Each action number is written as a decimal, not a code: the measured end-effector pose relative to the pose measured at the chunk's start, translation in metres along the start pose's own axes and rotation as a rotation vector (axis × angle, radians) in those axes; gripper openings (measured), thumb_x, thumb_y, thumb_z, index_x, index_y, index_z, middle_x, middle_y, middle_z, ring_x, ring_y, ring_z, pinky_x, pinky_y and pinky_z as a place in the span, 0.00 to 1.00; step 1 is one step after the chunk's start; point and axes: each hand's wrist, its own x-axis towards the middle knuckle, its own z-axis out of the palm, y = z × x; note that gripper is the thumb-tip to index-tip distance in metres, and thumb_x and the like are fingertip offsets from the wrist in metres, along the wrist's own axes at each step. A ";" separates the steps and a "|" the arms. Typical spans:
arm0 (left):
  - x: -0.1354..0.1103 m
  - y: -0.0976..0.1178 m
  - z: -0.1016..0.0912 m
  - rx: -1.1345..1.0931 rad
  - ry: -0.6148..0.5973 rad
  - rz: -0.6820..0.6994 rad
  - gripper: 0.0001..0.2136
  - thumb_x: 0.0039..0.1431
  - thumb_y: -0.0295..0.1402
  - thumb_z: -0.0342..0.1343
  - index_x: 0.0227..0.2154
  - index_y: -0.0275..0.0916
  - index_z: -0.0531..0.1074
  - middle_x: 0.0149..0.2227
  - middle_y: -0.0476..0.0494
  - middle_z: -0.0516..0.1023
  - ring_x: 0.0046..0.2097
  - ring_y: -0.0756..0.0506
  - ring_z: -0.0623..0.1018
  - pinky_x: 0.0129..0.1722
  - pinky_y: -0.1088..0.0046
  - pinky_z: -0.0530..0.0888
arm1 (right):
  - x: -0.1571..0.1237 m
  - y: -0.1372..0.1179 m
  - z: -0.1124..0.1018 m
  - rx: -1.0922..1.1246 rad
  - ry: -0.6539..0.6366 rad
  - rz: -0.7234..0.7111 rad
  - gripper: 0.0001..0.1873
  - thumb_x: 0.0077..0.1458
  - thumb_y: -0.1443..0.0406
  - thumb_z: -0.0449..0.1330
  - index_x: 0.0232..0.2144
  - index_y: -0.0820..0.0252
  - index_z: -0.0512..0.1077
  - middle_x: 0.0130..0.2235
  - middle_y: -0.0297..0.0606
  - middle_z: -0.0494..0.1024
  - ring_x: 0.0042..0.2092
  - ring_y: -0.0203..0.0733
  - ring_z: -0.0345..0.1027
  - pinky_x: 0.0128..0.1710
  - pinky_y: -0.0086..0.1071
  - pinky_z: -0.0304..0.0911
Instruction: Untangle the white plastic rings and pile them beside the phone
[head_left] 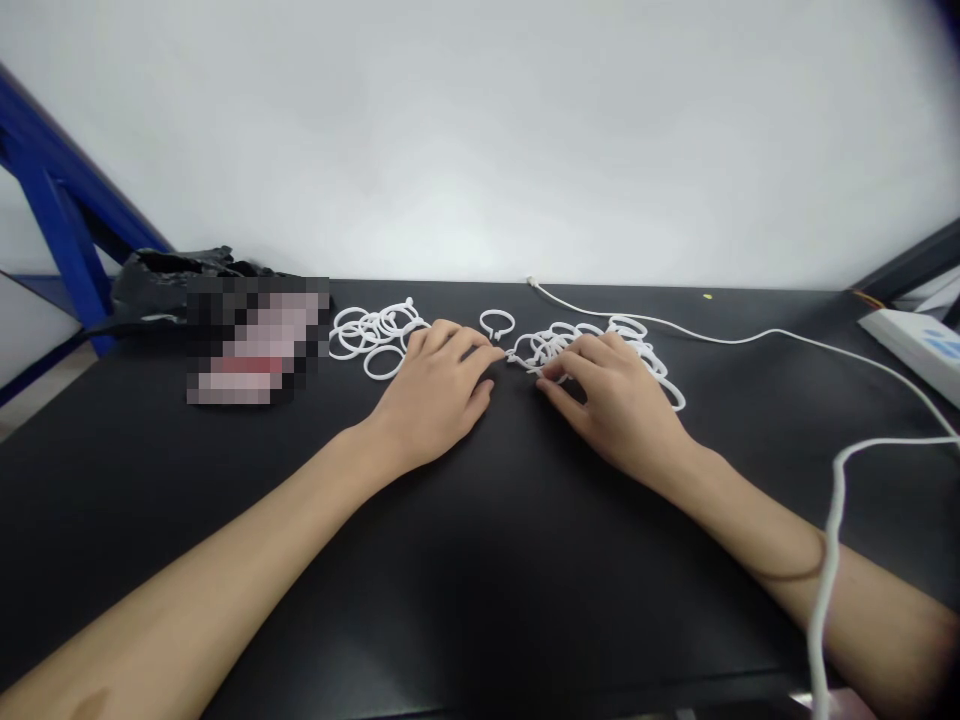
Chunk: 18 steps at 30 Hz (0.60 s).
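Observation:
White plastic shower curtain rings with small ball ends lie in two heaps on a black tabletop [480, 560]. My left hand [439, 395] rests palm down beside the left heap of rings [364, 330], fingers stretched out and thumb apart. Its index fingertip reaches close to a ring end at the edge of the right heap of rings [551, 343]. Over that right heap lies my right hand [619, 395], thumb and index fingertips brought together on the edge of a ring; the other fingers curl over the heap and hide part of it. A single ring [497, 322] lies between the heaps.
A blurred-out pinkish object [274, 330] lies at the left, by a crumpled black plastic bag [161, 290]. A white cable [727, 340] runs across the right side, and its loop passes in front of my right forearm. A white box [919, 345] stands at the right edge.

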 end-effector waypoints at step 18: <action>-0.001 0.011 -0.003 -0.207 0.068 0.117 0.21 0.63 0.38 0.55 0.57 0.38 0.63 0.49 0.40 0.76 0.54 0.40 0.70 0.54 0.58 0.69 | -0.007 -0.025 -0.014 0.544 0.077 0.028 0.03 0.60 0.67 0.60 0.33 0.57 0.68 0.34 0.35 0.75 0.37 0.39 0.70 0.38 0.33 0.66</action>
